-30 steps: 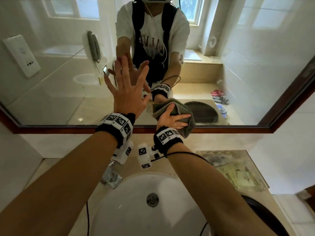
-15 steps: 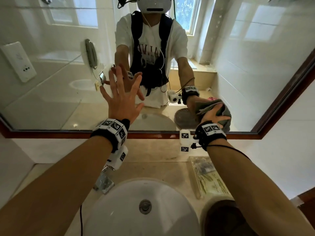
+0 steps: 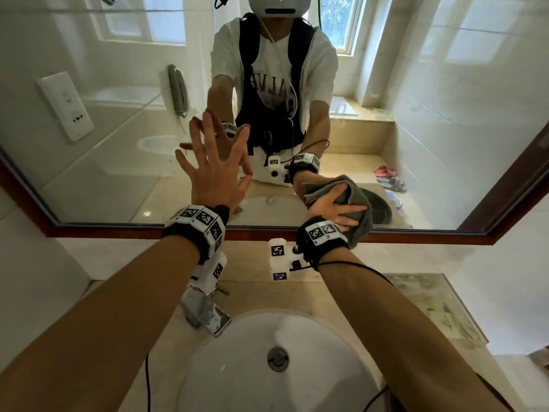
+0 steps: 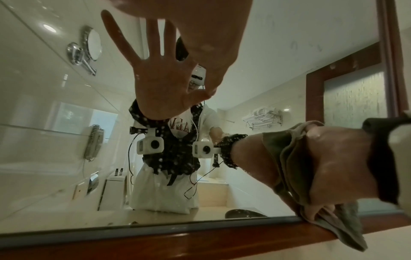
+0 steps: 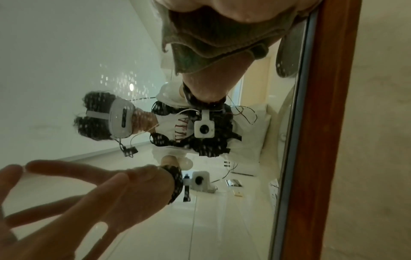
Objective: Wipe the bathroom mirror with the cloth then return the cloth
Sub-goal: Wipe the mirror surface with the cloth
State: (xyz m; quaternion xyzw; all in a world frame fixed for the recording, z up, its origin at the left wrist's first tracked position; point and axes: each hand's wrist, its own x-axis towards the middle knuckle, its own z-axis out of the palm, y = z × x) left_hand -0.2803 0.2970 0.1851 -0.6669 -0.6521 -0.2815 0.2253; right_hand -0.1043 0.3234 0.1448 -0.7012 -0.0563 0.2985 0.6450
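Observation:
The mirror has a brown wooden frame. My left hand lies flat on the glass with its fingers spread, left of centre; in the left wrist view this hand meets its own reflection. My right hand grips a bunched grey-green cloth and presses it on the glass just above the lower frame. One corner of the cloth hangs over the frame. The right wrist view shows the cloth folded between hand and mirror.
Below the mirror a white basin with a chrome tap is set in a beige counter. A clear tray lies on the counter to the right. A white wall panel is mounted on the left wall.
My right hand swept the cloth to the right along the lower part of the mirror, then came partway back to the left. The left hand stayed flat on the glass.

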